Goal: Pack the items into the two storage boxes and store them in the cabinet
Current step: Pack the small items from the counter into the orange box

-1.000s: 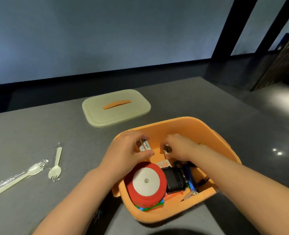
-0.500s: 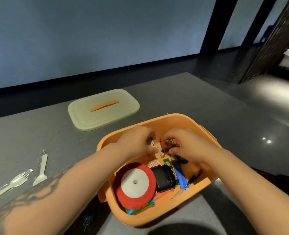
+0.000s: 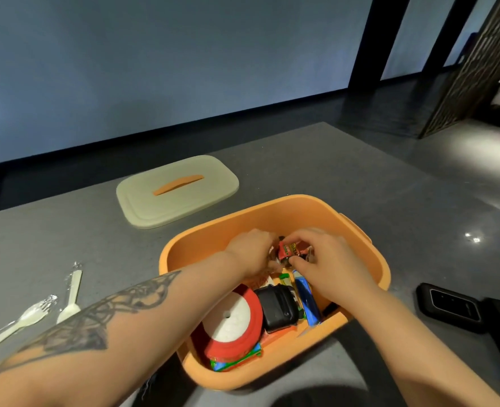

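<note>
Grey table (image 3: 66,236); both hands' curled fingers (image 3: 297,261) around half-hidden red batteries (image 3: 290,250) inside orange box (image 3: 360,251).

lid (image 3: 177,191) behind box (image 3: 369,257) | forks (image 3: 69,295) left | phone (image 3: 451,307) right

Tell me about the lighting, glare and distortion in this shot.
Head view: dim room; bright glare spots on the grey table at right; wide-angle bending of wall lines; the hands' small red item is slightly blurred; the orange box is evenly lit.
</note>
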